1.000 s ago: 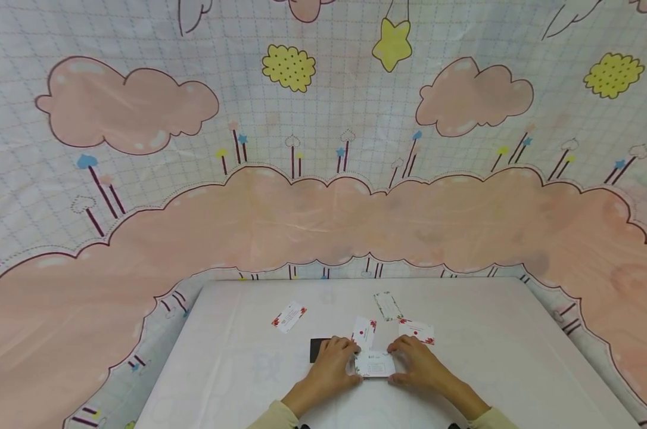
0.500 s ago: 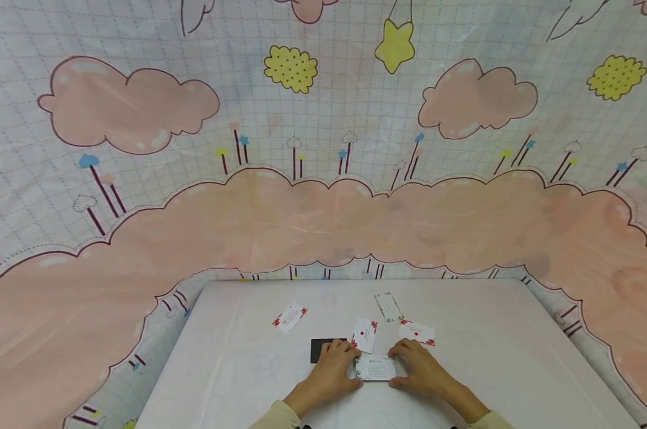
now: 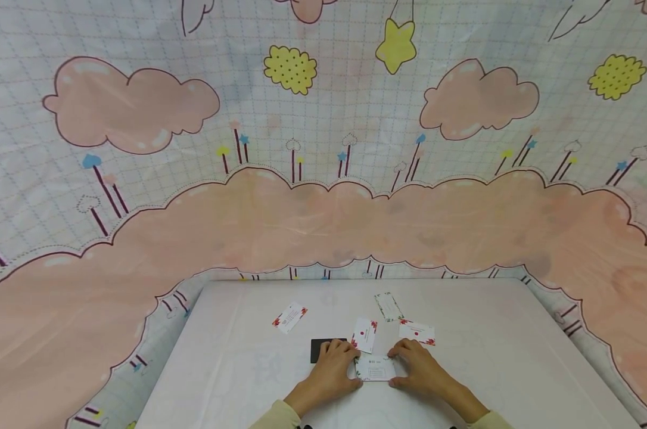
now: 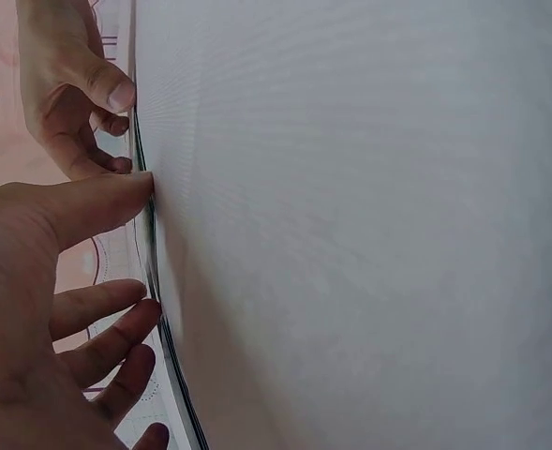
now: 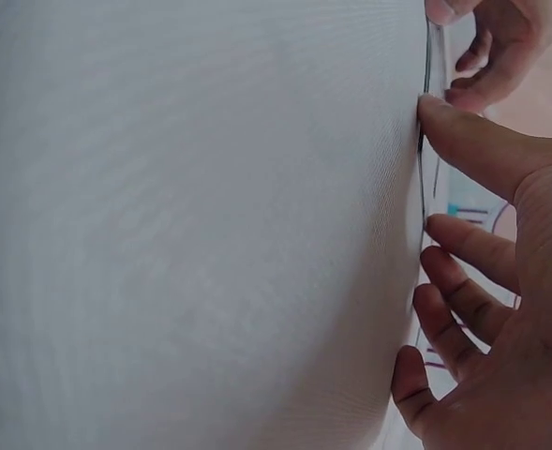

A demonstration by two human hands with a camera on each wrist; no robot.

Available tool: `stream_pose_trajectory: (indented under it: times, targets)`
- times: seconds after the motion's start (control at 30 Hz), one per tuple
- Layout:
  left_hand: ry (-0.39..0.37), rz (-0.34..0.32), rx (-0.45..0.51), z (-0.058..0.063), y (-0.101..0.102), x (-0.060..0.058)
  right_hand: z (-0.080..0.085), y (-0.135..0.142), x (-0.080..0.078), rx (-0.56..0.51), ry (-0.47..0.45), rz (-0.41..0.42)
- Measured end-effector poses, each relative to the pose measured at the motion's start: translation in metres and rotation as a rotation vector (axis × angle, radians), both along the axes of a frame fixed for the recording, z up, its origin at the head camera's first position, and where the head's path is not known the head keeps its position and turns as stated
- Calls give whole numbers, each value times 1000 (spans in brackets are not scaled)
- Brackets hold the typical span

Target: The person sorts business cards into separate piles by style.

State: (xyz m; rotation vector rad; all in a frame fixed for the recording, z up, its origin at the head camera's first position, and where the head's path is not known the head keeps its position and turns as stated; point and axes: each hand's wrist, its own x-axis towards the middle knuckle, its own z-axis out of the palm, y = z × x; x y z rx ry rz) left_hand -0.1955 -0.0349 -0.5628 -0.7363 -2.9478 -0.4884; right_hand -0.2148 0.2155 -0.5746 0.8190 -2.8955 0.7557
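Observation:
A white business card [image 3: 376,369] with green leaf corners and printed text lies flat between my two hands in the head view. My left hand [image 3: 330,370] pinches its left end between thumb and forefinger, and my right hand [image 3: 422,369] does the same at the right end. Just beyond the left fingers lies a black card [image 3: 318,350], partly covered by that hand. A white card with red flowers [image 3: 364,335] lies right behind the held one. Both wrist views look along the white tabletop, with thumb and fingertips near its surface.
Farther back lie a red-flowered card [image 3: 289,317] at left, a green-bordered card [image 3: 389,307] and another red-flowered card [image 3: 417,332] at right. The white table [image 3: 238,357] ends at a cartoon-printed cloth backdrop [image 3: 377,220].
Since a second ago, both hands and the held card have shifted very slightly toward me, and more of the black card shows. Over the last half second they hold nearly still.

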Motion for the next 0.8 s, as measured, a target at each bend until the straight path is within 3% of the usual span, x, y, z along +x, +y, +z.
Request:
stream_pose_trajectory:
  times: [0.6, 0.8]
  targets:
    - [-36, -11, 45, 0, -1, 2, 4, -1, 4, 0, -57, -25]
    - [22, -18, 69, 4, -4, 5, 13, 0, 8, -8, -9, -33]
